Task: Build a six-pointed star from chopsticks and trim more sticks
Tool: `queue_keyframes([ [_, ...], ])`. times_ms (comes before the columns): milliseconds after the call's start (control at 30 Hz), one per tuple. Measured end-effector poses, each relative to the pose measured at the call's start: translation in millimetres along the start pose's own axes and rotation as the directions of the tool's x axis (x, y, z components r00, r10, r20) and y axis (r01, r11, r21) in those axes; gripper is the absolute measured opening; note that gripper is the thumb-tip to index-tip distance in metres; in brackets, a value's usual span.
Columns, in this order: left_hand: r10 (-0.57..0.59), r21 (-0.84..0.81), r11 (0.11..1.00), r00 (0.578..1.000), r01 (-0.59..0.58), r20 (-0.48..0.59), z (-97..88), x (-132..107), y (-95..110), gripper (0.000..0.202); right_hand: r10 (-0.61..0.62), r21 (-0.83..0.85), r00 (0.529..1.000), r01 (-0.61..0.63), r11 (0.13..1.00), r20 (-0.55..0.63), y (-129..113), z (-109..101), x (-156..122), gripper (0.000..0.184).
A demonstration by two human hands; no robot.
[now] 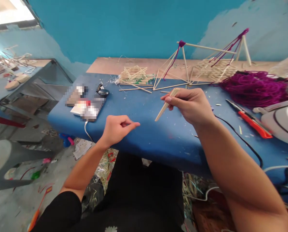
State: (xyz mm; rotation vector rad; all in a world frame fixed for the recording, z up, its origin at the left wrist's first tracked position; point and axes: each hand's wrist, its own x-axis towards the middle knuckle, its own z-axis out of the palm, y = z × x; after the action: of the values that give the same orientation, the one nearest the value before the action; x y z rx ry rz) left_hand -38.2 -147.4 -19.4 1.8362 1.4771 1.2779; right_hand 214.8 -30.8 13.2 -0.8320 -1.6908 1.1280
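In my right hand (189,104) a few short, pale wooden sticks (162,111) are pinched between thumb and fingers. They slant down to the left above the blue tabletop (144,135). My left hand (117,129) is closed in a loose fist over the table's near edge, its thumb pointing right; nothing shows in it, and it is apart from the sticks. Behind my right hand stands a frame of thin sticks (185,61), tied at its top corners with purple yarn (181,43).
Along the back lie a pile of sticks (134,75) and a heap of purple yarn (259,87). A red utility knife (255,124) lies at right beside a white rounded appliance (286,119). A dark mouse-like object (103,92) sits at left. A black cable (242,138) crosses the right side.
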Motion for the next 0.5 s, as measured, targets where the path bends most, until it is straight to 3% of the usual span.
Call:
queue_keyframes([
  [67,0.119,0.178,0.981,0.972,-0.082,-0.205,-22.7,-16.2,-11.5,0.062,-0.009,-0.062,1.0,0.01,0.998,0.017,-0.9,-0.9,-0.7,0.044],
  [133,0.228,0.366,0.927,0.9,-0.084,-0.371,-45.1,-31.1,-24.9,0.059,-0.009,-0.091,1.0,0.012,0.996,0.029,-1.3,-0.8,-1.3,0.042],
  [200,0.289,0.5,0.866,0.828,-0.012,-0.481,-65.0,-43.5,-38.6,0.05,-0.009,-0.108,0.999,0.014,0.994,0.043,-0.8,0.4,-1.7,0.04],
  [267,0.283,0.543,0.837,0.795,0.069,-0.537,-80.7,-52.4,-50.4,0.035,-0.011,-0.127,0.998,0.018,0.992,0.056,0.1,2.1,-2.2,0.04],
  [333,0.255,0.55,0.83,0.815,0.092,-0.52,-91.2,-57.2,-59.0,0.028,-0.013,-0.145,0.998,0.022,0.989,0.068,0.6,3.6,-2.8,0.038],
  [500,0.172,0.606,0.791,0.92,0.085,-0.353,-100.8,-58.3,-70.0,0.038,-0.02,-0.187,0.993,0.042,0.982,0.119,-0.7,5.7,-4.1,0.037],
])
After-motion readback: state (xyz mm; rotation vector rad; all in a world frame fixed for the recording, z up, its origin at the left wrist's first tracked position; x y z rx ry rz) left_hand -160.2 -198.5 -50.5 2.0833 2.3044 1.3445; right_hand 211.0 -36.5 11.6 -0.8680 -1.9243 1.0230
